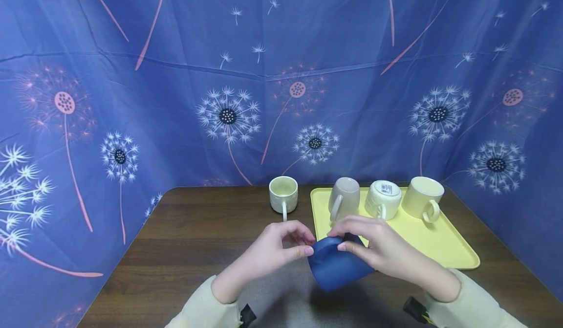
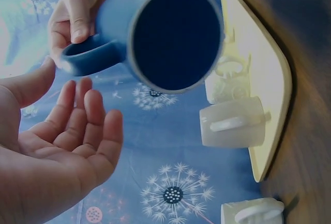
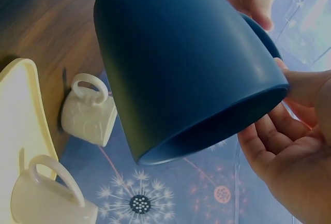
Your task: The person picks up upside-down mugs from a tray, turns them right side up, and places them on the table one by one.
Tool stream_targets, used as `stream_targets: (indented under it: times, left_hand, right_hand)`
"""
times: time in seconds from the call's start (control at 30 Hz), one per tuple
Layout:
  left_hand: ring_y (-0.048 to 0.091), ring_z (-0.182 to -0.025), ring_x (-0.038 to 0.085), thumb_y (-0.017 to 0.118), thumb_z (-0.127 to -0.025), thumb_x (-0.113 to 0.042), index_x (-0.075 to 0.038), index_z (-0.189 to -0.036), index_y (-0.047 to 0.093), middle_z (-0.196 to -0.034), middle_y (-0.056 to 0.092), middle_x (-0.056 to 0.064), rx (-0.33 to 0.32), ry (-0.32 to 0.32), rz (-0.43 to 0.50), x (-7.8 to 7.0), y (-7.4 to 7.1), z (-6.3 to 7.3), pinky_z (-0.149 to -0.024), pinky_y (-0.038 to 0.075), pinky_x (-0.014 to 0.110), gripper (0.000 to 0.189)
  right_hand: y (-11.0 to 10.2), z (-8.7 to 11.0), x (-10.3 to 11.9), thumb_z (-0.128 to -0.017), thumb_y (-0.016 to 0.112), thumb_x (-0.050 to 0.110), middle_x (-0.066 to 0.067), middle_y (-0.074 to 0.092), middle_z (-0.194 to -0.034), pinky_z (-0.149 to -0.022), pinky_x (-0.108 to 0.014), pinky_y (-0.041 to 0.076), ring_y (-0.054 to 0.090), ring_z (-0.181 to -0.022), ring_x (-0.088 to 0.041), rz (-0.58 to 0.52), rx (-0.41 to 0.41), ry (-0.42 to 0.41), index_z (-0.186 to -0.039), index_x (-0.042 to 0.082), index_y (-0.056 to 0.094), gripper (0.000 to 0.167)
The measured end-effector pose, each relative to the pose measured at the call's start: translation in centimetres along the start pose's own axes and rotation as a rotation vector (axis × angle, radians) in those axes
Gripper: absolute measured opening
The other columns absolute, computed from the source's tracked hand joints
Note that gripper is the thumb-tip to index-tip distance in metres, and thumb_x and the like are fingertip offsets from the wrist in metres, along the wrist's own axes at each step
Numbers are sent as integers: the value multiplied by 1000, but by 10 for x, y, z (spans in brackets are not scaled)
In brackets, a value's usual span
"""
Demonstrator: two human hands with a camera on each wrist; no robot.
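A dark blue mug (image 1: pixel 336 269) is held tilted above the front of the table, with its dark mouth turned toward the left wrist camera. My right hand (image 1: pixel 380 245) pinches its handle (image 2: pixel 98 58) between thumb and fingers. Facing it, my left hand (image 1: pixel 277 250) has its fingers loosely bent and its thumb close to the handle; whether it touches the mug I cannot tell. In the left wrist view the left palm (image 2: pixel 62 162) shows nothing in it. A pale embossed mug (image 1: pixel 283 198) stands upright on the table behind the hands.
On the yellow tray (image 1: pixel 448 250) at the right, a grey mug (image 1: pixel 347 198), a white mug (image 1: pixel 382 201) and a cream mug (image 1: pixel 420 198) stand upside down in a row. A blue dandelion-print cloth (image 1: pixel 264 113) hangs behind the brown wooden table (image 1: pixel 189 250).
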State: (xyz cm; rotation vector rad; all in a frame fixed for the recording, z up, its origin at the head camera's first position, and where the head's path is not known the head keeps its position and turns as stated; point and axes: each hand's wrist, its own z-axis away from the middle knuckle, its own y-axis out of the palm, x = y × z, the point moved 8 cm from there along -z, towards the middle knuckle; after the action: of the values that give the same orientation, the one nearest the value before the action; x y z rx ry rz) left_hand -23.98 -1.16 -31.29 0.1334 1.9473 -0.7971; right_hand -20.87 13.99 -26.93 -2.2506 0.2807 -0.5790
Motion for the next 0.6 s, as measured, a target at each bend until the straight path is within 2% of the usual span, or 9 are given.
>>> stream_targets:
  times: [0.23, 0.4, 0.5, 0.6]
  left_hand:
    - [62, -81, 6, 69, -85, -14, -3, -101, 66, -91, 68, 8, 91, -71, 121, 1, 6, -4, -75, 51, 22, 19]
    - [62, -83, 8, 69, -85, -10, -1, -101, 65, -91, 68, 9, 159, -140, 218, 3, 13, -4, -76, 51, 21, 19]
    - [62, -83, 8, 69, -85, -9, 0, -101, 65, -91, 68, 8, 194, -169, 250, 3, 17, -4, -76, 51, 20, 19]
    - [62, -82, 7, 69, -85, -8, 1, -102, 65, -91, 68, 8, 224, -187, 256, 3, 21, -4, -75, 51, 19, 20]
  right_hand:
    - [3, -1, 6, -79, 72, 2, 11, 65, -105, -88, -14, 45, 62, -95, -6, -33, 55, -53, -109, 20, 64, 35]
    - [5, -1, 11, -81, 71, 3, 6, 66, -105, -90, -13, 43, 62, -97, -9, -51, 75, -113, -110, 17, 64, 33]
    - [6, -1, 13, -81, 70, 3, 2, 66, -104, -91, -12, 42, 62, -96, -12, -48, 79, -157, -110, 14, 64, 31]
    - [8, -1, 12, -83, 70, 5, 4, 66, -105, -90, -12, 43, 62, -97, -10, -47, 96, -152, -110, 16, 64, 30]
